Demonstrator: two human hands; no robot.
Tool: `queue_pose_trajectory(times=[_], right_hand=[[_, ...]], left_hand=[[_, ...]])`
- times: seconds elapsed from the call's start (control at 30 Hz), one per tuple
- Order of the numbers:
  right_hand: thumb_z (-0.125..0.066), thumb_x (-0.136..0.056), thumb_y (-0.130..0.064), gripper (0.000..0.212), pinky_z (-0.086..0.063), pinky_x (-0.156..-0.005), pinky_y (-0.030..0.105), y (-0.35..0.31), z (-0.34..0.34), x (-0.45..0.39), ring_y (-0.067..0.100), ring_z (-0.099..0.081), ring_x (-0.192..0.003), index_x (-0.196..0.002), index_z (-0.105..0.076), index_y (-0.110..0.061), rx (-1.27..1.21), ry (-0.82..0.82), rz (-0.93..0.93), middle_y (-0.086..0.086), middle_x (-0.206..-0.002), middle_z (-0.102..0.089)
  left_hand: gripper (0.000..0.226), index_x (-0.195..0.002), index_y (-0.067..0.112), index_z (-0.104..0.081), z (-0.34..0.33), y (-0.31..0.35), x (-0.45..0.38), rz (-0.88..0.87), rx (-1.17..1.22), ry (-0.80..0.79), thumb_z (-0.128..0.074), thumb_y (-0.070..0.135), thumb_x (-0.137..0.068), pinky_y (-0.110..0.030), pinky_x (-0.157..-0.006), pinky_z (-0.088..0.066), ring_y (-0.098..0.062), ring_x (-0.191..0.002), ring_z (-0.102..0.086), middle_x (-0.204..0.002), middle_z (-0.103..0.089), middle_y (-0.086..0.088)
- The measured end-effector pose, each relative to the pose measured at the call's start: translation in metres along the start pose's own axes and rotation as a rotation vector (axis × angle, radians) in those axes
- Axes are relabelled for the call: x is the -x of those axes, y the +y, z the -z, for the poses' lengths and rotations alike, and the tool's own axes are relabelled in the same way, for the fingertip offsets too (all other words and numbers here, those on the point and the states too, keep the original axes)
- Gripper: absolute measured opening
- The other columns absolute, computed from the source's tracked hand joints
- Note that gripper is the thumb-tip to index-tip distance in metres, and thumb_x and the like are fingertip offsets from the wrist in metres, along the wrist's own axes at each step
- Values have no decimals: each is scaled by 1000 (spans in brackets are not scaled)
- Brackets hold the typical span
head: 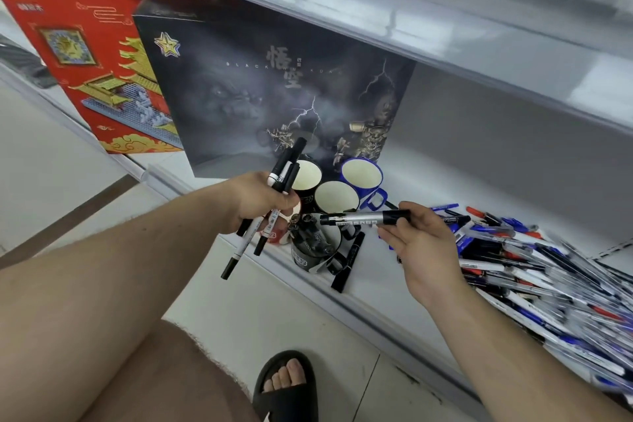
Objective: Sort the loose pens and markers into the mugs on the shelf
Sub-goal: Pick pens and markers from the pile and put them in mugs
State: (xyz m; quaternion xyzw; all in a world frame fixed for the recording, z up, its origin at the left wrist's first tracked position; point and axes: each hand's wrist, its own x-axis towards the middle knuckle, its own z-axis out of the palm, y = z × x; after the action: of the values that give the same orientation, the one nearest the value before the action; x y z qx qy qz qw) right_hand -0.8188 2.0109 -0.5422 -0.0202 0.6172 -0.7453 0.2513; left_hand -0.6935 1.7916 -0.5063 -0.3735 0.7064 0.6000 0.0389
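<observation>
My left hand (pixel 263 199) grips a bundle of several black and white markers (pixel 284 168), held upright in front of the mugs. My right hand (pixel 421 243) pinches one silver-and-black marker (pixel 366 217), held level over a black mug (pixel 308 250) that holds several black markers. Behind it stand two more black mugs (pixel 337 197), both empty inside, and an empty blue mug (pixel 363 178). A big heap of loose pens (pixel 534 260), blue, red and black, lies on the shelf to the right. Two black markers (pixel 349 260) lie beside the filled mug.
A dark printed box (pixel 274 86) stands behind the mugs, with a red box (pixel 85 44) to its left. An upper shelf (pixel 445 27) overhangs the mugs. Below the shelf's front edge (pixel 342 298) are the tiled floor and my foot in a black slipper (pixel 284 387).
</observation>
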Motion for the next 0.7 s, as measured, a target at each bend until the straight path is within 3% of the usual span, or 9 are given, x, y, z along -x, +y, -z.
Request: queue_pose_trajectory(times=[0.13, 0.23, 0.4, 0.47, 0.57, 0.63, 0.7], right_hand=[[-42, -99, 8, 25, -60, -69, 26, -4, 3, 0, 30, -69, -83, -99, -62, -8, -138, 0, -77, 13, -93, -66], [-47, -101, 1, 18, -60, -65, 27, -9, 1, 0, 26, -74, -80, -96, -62, -7, -237, 40, -143, 14, -90, -71], [-53, -100, -9, 9, -59, -60, 27, -8, 3, -3, 23, -75, -76, -98, -60, -4, -293, 118, -227, 17, -94, -71], [-54, -100, -10, 8, -60, -61, 28, -6, 5, -4, 23, -74, -79, -100, -61, -5, -253, 142, -230, 17, -94, -71], [-57, -99, -8, 9, -61, -67, 27, 1, 5, -10, 23, -71, -78, -103, -63, -4, -38, 226, -112, 14, -93, -69], [-57, -97, -10, 18, -60, -75, 31, 12, 2, -19, 22, -71, -80, -113, -65, -6, 293, 254, 83, 8, -95, -71], [-58, -95, -13, 25, -51, -87, 28, 22, -4, -26, 24, -69, -93, -118, -67, -13, 681, 178, 293, 5, -101, -73]], left_hand=[[5, -93, 7, -63, -4, 1, 0, -3, 9, -73, -67, 9, -91, -30, -65, -51, -23, -73, -63, -85, -68, -11], [14, -104, 3, -63, -8, 4, -1, -8, 21, -95, -66, 8, -92, -23, -55, -54, -26, -86, -62, -91, -68, -14], [5, -89, 8, -62, -11, 7, -2, -30, -19, -143, -66, 8, -92, -30, -56, -52, -17, -58, -62, -86, -66, -14], [4, -89, 7, -62, -11, 7, -2, -30, -31, -145, -65, 7, -92, -26, -55, -53, -16, -59, -62, -86, -66, -12], [12, -102, 2, -63, -11, 6, 0, -22, -54, -101, -65, 6, -91, -16, -51, -52, -23, -77, -61, -90, -65, -13], [16, -107, 2, -62, -10, 5, 0, -9, -37, -74, -65, 5, -91, -14, -50, -51, -22, -80, -59, -93, -63, -12], [8, -98, 8, -62, -9, 5, 0, -1, -36, -49, -66, 8, -91, -16, -52, -53, -17, -75, -61, -91, -64, -8]])
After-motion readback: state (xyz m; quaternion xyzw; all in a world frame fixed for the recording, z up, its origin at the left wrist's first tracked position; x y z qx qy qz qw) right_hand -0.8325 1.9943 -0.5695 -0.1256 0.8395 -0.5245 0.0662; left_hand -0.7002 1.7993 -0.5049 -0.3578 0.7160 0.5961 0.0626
